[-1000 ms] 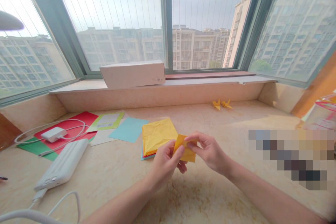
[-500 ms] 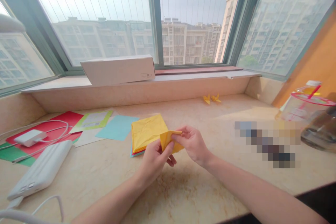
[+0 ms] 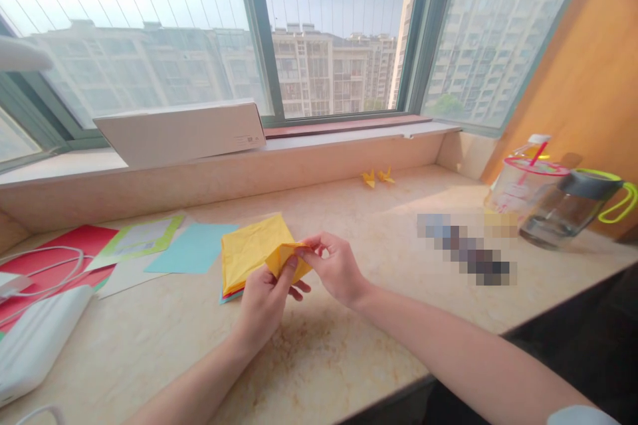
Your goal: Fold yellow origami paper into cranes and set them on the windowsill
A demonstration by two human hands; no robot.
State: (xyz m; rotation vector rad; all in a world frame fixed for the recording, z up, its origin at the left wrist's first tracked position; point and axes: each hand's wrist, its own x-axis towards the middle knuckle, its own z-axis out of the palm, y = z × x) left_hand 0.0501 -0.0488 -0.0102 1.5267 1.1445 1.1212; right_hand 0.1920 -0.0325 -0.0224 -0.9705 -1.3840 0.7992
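A small piece of folded yellow paper (image 3: 279,257) is held up between both hands over the counter. My left hand (image 3: 269,295) grips its lower left part, thumb on the near face and fingers behind. At the upper right edge, my right hand (image 3: 333,267) pinches the paper between thumb and fingertips. Just behind and left lies a stack of yellow paper (image 3: 249,246), with red and blue sheets showing beneath it. Two small yellow folded-paper birds (image 3: 377,177) stand farther back on the counter. The fingers partly hide the held paper's folds.
Coloured sheets, among them a light-blue sheet (image 3: 194,249) and a red sheet (image 3: 84,242), lie at left with cables and a white power bank (image 3: 44,339). A plastic cup (image 3: 518,186) and a glass jug (image 3: 553,212) stand at right. A white box (image 3: 184,136) rests on the sill.
The view has turned to the right, so everything sits farther left and the whole jug shows. Both hands keep hold of the folded paper, whose upper flap now looks lower and more tilted.
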